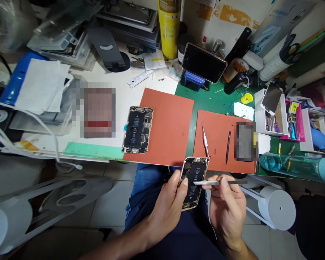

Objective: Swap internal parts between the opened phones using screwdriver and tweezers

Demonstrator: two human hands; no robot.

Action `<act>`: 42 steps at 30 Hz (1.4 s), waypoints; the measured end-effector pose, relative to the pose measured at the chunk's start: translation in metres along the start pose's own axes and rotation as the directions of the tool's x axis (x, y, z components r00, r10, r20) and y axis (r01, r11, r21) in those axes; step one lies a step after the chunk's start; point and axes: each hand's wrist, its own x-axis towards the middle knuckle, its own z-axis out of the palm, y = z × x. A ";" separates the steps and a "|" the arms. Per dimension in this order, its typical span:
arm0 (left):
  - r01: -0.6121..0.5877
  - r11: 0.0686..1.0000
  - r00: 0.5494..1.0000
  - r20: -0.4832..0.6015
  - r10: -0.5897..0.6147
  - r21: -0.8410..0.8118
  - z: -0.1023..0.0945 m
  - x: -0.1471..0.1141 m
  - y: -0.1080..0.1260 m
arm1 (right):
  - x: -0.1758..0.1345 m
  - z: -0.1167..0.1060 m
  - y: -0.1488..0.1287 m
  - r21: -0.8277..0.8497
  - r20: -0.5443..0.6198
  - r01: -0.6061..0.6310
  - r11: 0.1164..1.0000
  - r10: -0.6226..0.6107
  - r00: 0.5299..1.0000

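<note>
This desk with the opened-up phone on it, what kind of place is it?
Probably a phone repair workbench. One opened smartphone lies partly on an orange mat, its battery showing; the left hand holds another opened smartphone; and a slim silver screwdriver lies on a second orange mat.

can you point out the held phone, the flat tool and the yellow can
held phone (195,175): head view, on its black battery
flat tool (207,183): head view, on its bare shaft
yellow can (169,32): head view, on its yellow side
</note>
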 end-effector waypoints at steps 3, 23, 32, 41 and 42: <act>0.038 0.999 0.999 0.015 -0.037 -0.016 0.000 0.001 0.006 | 0.005 -0.003 -0.017 -0.044 0.084 0.025 0.999 -0.021 0.996; -0.020 1.000 0.988 0.151 0.018 0.011 0.000 0.000 0.009 | 0.009 0.008 -0.012 -0.574 0.086 0.067 0.816 -0.021 0.996; -0.038 0.999 0.982 0.188 0.035 0.013 -0.003 -0.002 0.008 | 0.009 0.005 -0.014 -0.639 0.115 0.097 0.763 -0.030 0.993; -0.041 0.996 0.982 0.189 0.026 0.077 -0.003 -0.002 0.008 | 0.007 0.004 -0.016 -0.682 0.122 0.104 0.724 -0.028 0.992; -0.039 0.996 0.982 0.186 0.024 0.082 -0.003 -0.002 0.008 | 0.007 0.004 -0.016 -0.681 0.123 0.106 0.724 -0.029 0.992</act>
